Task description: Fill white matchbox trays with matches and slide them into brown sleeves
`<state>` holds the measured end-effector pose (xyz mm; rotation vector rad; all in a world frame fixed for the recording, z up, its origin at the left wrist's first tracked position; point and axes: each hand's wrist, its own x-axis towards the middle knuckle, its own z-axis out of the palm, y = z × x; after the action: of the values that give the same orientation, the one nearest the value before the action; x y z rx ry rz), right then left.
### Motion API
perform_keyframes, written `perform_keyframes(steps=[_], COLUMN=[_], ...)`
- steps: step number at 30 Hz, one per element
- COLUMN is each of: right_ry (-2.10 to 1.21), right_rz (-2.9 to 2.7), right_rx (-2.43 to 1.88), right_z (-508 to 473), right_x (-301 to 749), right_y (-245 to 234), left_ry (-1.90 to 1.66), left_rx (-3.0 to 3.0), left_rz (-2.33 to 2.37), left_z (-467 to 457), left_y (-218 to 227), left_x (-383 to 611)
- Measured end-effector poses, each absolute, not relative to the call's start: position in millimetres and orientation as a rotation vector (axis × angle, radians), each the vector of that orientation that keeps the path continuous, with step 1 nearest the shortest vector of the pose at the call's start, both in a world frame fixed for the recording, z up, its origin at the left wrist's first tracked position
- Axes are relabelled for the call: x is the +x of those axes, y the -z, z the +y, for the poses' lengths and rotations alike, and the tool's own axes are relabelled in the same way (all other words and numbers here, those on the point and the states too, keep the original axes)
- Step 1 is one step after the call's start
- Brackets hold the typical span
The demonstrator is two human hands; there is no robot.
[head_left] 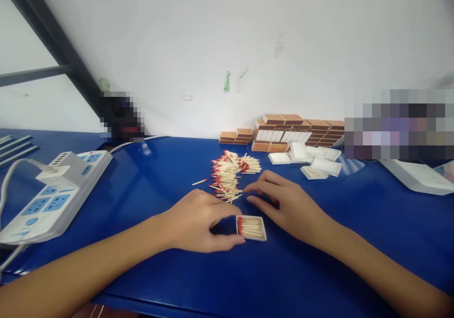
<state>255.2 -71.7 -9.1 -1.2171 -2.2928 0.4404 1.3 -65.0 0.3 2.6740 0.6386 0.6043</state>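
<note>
My left hand (200,221) grips a small white matchbox tray (263,238) at its left end, thumb in front and fingers behind. Inside the tray lie wooden matches (251,227), their red heads toward the left. Beyond it, a loose pile of red-headed matches (226,176) rests on the blue table. My right hand (280,202) hovers at the pile's right edge, thumb and fingers a little apart, with nothing visible between them. A single match (199,182) lies apart to the left of the pile.
Several empty white trays (324,165) lie behind my right hand. Brown matchboxes (298,131) are stacked against the wall, with a smaller stack (236,136) beside them. On the left sits a white power strip (76,185) with a cable. Blurred patches hide both back corners.
</note>
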Motion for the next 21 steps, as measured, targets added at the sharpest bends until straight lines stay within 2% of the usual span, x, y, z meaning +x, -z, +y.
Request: perform_keyframes(steps=[3, 11, 21], right_ry=[-0.380, -0.482, -0.268], right_rz=[-2.315, -2.336, -2.475], right_rx=[-1.250, -1.242, -1.258], right_z=[-64, -48, -46], right_x=[250, 247, 264], right_y=[15, 15, 15], left_ry=[-0.568, -0.484, -0.604], left_rx=[2.661, 2.621, 2.693], left_rz=[0.611, 0.684, 0.787], left_z=[-69, -61, -53], left_y=[-1, 0, -1], left_x=[3, 4, -1])
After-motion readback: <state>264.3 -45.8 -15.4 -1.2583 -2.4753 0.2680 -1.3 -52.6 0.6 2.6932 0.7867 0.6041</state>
